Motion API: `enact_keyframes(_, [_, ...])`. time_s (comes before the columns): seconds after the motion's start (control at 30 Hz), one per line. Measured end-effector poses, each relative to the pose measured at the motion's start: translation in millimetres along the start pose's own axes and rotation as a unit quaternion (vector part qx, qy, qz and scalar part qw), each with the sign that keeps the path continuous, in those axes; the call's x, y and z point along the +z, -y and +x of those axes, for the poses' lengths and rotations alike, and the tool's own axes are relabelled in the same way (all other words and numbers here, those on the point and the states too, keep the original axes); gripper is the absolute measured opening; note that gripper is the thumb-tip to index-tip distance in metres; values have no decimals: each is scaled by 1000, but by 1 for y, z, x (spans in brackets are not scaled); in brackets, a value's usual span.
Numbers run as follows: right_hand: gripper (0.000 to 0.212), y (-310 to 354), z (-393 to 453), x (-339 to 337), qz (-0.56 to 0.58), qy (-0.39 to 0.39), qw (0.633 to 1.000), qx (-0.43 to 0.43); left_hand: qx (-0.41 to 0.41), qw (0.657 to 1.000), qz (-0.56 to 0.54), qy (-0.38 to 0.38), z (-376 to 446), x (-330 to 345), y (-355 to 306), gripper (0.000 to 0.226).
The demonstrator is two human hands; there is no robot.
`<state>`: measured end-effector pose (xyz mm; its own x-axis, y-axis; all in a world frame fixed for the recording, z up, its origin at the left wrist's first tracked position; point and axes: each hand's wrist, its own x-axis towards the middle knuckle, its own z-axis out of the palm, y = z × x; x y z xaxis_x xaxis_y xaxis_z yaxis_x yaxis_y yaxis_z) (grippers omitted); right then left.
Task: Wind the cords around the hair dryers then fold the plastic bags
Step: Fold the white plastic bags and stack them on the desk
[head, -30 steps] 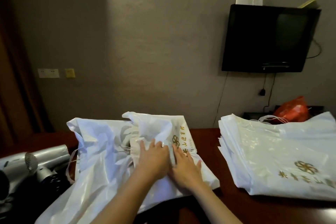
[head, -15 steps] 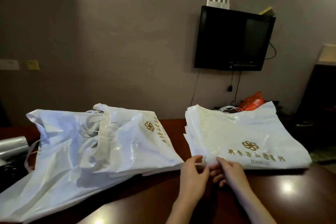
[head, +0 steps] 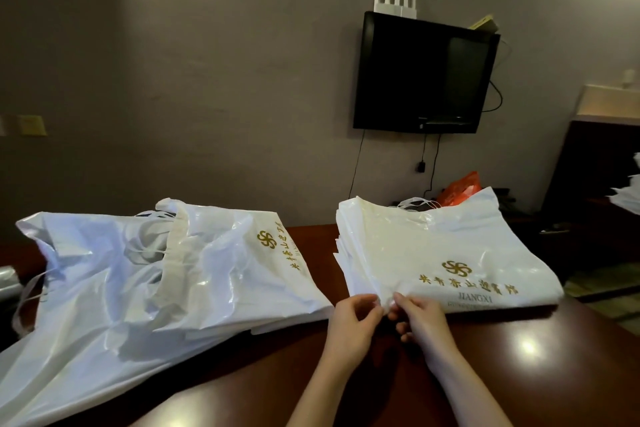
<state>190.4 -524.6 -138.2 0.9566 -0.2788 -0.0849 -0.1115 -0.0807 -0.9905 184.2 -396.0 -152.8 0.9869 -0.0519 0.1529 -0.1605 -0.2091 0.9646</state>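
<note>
Both hands meet at the near corner of the right stack of white plastic bags (head: 446, 253) on the dark bench (head: 519, 374). Left hand (head: 353, 326) and right hand (head: 420, 321) each pinch its edge with curled fingers. Gold print reads "JIANGXI".

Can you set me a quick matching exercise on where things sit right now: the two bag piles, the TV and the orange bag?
Things:
1. flat bag stack
2. loose bag pile
3. TV
4. orange bag

Places or states:
A. mounted on the wall
B. behind the flat stack, partly hidden
C. crumpled, on the table's left
D. near corner pinched by left hand and right hand

Pairs: 1-D, 2-C, 3-A, 4-B
</note>
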Motion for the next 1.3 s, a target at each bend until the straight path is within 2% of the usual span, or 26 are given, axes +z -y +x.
enact_keyframes(0.17, [31, -4, -7, 4, -34, -29, 998, -45, 7, 999, 28, 22, 1, 6, -2, 17])
enact_keyframes(0.27, [35, -4, -12, 5, -61, -18, 996, -67, 4, 1000, 26, 16, 3, 10, -3, 19])
enact_keyframes(0.43, [48, 1, -11, 3, 4, -18, 1000, -25, -26, 1000, 5, -4, 7, 16, -1, 16])
enact_keyframes(0.53, [48, 6, -10, -1, 57, -6, 998, 29, -57, 987, -147, -6, 3, 5, -3, 9])
enact_keyframes(0.6, [45, 5, -9, -6, 97, 3, 993, 63, -97, 957, -273, -28, -1, -3, -5, 9])
enact_keyframes(0.67, [30, 6, -10, -8, 145, 0, 987, 68, -101, 947, -303, -34, -6, -9, -10, 11])
enact_keyframes(0.73, [20, 7, -13, -7, 171, -40, 984, 24, -96, 947, -307, -20, -14, -8, -18, 12])
enact_keyframes(0.8, [11, 13, -22, -7, 175, -99, 977, -73, -91, 944, -318, -10, -19, -6, -23, 10])
enact_keyframes(0.87, [6, 22, -33, -4, 183, -112, 964, -159, -98, 929, -356, -19, -22, -8, -24, 10])
enact_keyframes(0.93, [6, 22, -34, 2, 190, -77, 966, -159, -104, 914, -389, -41, -20, -15, -21, 20])
enact_keyframes(1.03, [36, 18, -32, 8, 193, 25, 980, -46, -94, 920, -377, -50, -16, -27, -16, 48])
enact_keyframes(1.07, [40, 16, -32, 8, 202, 44, 978, -25, -95, 923, -371, -51, -15, -29, -16, 59])
enact_keyframes(1.2, [37, 16, -36, 6, 299, 59, 952, -15, -122, 908, -401, -14, -13, -34, -17, 93])
enact_keyframes(1.27, [31, 21, -46, 5, 322, 66, 944, -23, -127, 886, -445, 44, -18, -40, -22, 97])
enact_keyframes(1.3, [27, 25, -53, 5, 331, 75, 940, -28, -130, 874, -464, 66, -24, -46, -27, 92])
